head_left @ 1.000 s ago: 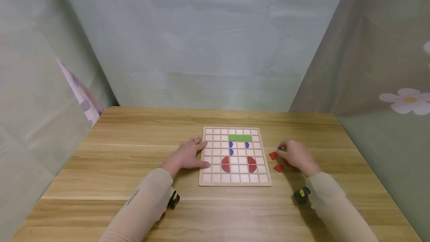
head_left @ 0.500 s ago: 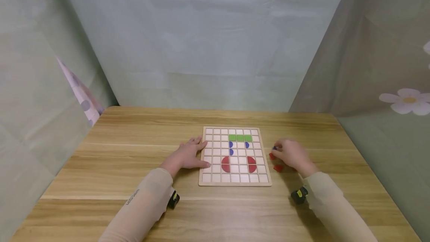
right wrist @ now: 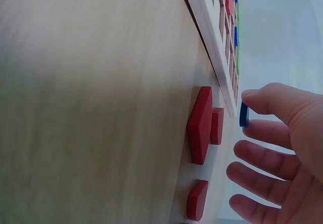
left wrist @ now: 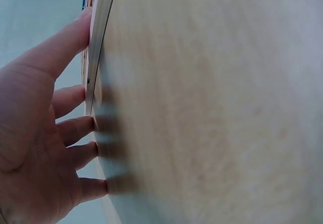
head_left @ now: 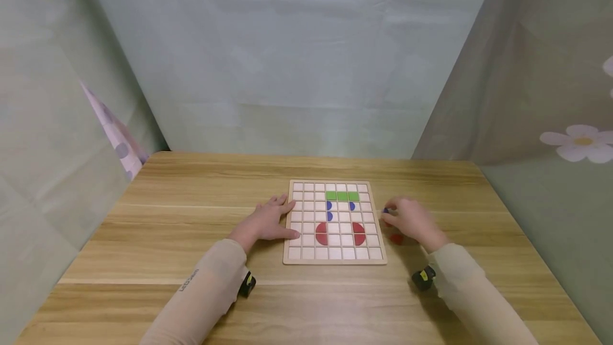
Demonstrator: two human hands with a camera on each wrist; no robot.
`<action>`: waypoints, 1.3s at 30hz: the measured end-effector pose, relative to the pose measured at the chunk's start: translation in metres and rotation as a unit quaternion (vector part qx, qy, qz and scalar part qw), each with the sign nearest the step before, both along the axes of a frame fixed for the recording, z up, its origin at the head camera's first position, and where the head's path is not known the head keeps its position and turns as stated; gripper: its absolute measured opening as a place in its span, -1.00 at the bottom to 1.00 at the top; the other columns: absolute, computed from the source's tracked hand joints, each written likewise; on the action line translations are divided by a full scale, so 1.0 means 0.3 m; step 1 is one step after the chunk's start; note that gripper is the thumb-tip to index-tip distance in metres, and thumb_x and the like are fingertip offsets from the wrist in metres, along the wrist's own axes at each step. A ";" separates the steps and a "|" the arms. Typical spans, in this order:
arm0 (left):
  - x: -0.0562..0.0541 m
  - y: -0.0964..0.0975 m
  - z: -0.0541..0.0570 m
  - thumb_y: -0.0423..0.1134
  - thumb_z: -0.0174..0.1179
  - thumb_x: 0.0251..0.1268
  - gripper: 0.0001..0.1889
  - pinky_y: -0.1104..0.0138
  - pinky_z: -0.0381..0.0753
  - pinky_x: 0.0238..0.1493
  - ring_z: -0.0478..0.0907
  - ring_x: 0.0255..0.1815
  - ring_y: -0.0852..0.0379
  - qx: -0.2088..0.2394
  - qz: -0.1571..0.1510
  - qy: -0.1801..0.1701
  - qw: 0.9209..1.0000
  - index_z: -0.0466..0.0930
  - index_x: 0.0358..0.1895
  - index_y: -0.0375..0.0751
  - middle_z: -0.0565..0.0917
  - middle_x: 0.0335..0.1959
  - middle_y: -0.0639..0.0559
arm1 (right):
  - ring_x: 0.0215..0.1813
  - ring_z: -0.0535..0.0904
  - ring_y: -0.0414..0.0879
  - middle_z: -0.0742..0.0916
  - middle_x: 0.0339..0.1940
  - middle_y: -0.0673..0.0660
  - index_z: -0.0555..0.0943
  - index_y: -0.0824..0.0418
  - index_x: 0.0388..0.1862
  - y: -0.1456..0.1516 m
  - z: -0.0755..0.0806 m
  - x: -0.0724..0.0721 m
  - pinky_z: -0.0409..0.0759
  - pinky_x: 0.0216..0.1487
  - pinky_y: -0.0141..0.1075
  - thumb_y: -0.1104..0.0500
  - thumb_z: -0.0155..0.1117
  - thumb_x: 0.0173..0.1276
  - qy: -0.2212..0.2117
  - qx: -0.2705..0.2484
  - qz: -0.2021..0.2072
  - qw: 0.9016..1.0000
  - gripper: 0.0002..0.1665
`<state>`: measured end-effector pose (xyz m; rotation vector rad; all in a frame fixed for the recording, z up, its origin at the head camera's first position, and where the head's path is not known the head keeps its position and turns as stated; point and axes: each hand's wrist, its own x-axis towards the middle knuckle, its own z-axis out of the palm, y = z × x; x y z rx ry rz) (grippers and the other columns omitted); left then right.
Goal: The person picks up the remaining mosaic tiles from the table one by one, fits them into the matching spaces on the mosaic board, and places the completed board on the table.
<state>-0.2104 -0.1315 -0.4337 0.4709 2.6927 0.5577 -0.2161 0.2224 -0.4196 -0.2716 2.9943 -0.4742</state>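
Observation:
A wooden grid board lies on the table, with green squares, blue half-circles and red quarter-circles set in some cells. My left hand rests at its left edge with fingers spread, thumb and index fingertip on the rim. Just beyond the board's right edge, my right hand pinches a small blue piece between thumb and index finger, the other fingers loosely bent. In the right wrist view the piece is raised above the tabletop.
Several loose red pieces lie on the table right of the board, partly hidden under my right hand in the head view. The wooden table backs onto a pale hanging cloth, with more cloth at both sides.
My right hand has moved left toward the board, carrying the blue piece and passing over the red pieces. The left hand and the board have stayed in place.

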 end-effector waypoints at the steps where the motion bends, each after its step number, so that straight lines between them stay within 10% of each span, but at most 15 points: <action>1: 0.000 0.000 0.000 0.26 0.25 0.07 -0.06 -0.29 -0.14 0.39 -0.19 0.54 -0.23 0.000 0.000 0.001 1.000 0.09 0.48 -0.05 -0.06 0.54 -0.15 | -0.10 0.60 0.04 0.69 -0.09 0.21 0.66 0.22 -0.12 -0.003 -0.001 0.000 0.61 -0.08 -0.04 0.00 0.33 0.23 -0.001 0.000 0.000 1.000 -0.64; 39: 0.007 0.002 0.013 0.25 0.27 0.06 -0.06 -0.29 -0.11 0.39 -0.16 0.54 -0.24 -0.001 0.002 0.002 1.000 0.11 0.47 -0.07 -0.02 0.53 -0.17 | -0.01 0.59 0.06 0.69 -0.05 0.19 0.66 0.21 -0.08 -0.096 0.001 -0.001 0.58 0.05 -0.02 -0.01 0.35 0.22 -0.013 -0.025 0.035 0.999 -0.62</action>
